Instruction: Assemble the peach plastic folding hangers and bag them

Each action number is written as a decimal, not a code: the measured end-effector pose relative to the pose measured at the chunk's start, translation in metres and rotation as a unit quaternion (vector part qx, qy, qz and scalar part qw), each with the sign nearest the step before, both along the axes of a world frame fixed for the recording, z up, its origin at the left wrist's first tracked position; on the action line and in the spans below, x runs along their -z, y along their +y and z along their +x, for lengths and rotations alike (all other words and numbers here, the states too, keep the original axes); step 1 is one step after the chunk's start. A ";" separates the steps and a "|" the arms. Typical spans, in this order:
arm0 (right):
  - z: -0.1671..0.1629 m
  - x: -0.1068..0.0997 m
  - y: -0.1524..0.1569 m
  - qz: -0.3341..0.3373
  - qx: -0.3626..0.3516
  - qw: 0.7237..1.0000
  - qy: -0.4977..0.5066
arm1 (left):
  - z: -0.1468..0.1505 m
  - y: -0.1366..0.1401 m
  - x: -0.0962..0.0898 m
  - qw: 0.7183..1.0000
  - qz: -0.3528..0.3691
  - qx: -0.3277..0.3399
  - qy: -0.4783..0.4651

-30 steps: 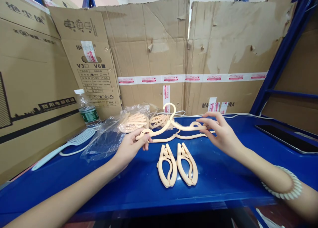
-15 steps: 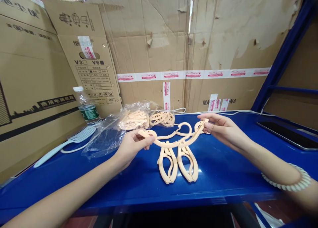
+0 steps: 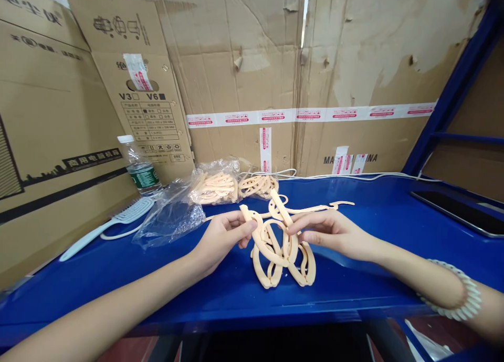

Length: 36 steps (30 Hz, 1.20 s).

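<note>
A beige plastic folding hanger (image 3: 271, 252) is held up between my hands, its two arms bent up into a narrow V. My left hand (image 3: 232, 233) pinches the left arm near its end. At the right arm, the thumb and fingertips of my right hand (image 3: 331, 233) grip its outer side. Below and behind it, two folded hangers (image 3: 258, 270) lie side by side on the blue table (image 3: 189, 293), partly covered by the held one. Another hanger (image 3: 311, 209) lies spread behind my hands, partly hidden.
Clear bags of beige hanger pieces (image 3: 214, 187) lie at the back, with a crumpled plastic bag (image 3: 169, 220) beside them. To the left are a hairbrush (image 3: 132, 212) and a water bottle (image 3: 142, 174). A phone (image 3: 460, 209) lies right. Cardboard (image 3: 244, 83) walls the back.
The held hanger's arms have swung up from a wide curve into a narrow V. My right hand has moved left and down, closer to my left hand.
</note>
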State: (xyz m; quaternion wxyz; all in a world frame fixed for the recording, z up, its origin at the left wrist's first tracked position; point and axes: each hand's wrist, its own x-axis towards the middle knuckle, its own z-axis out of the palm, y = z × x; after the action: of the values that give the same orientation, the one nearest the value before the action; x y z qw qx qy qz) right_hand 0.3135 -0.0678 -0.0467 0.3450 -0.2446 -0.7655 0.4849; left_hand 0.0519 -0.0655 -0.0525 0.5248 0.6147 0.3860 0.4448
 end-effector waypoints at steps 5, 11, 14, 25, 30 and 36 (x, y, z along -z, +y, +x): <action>-0.001 -0.001 -0.003 -0.003 -0.041 0.999 -0.027 | 0.000 -0.001 -0.002 1.000 0.013 0.001 -0.001; 0.000 0.003 -0.003 -0.058 -0.035 0.998 -0.016 | 0.001 -0.002 -0.003 0.999 0.031 -0.021 -0.023; -0.002 0.005 -0.004 -0.060 -0.051 0.997 -0.014 | 0.000 -0.001 0.000 0.999 0.038 -0.017 -0.019; -0.004 -0.003 -0.012 -0.034 -0.092 0.995 -0.030 | 0.002 -0.001 0.002 0.999 0.020 0.020 -0.025; -0.003 -0.004 -0.011 -0.011 -0.066 0.998 -0.016 | 0.002 -0.002 0.000 0.999 0.004 0.007 -0.041; -0.003 -0.007 -0.011 -0.014 -0.093 0.994 -0.057 | 0.003 -0.003 0.003 1.000 0.011 0.013 -0.002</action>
State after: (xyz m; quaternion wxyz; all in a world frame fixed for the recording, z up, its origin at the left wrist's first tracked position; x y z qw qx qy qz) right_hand 0.3109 -0.0785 -0.0395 0.2510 -0.2045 -0.7965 0.5106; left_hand 0.0550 -0.0689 -0.0551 0.5250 0.6244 0.3718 0.4430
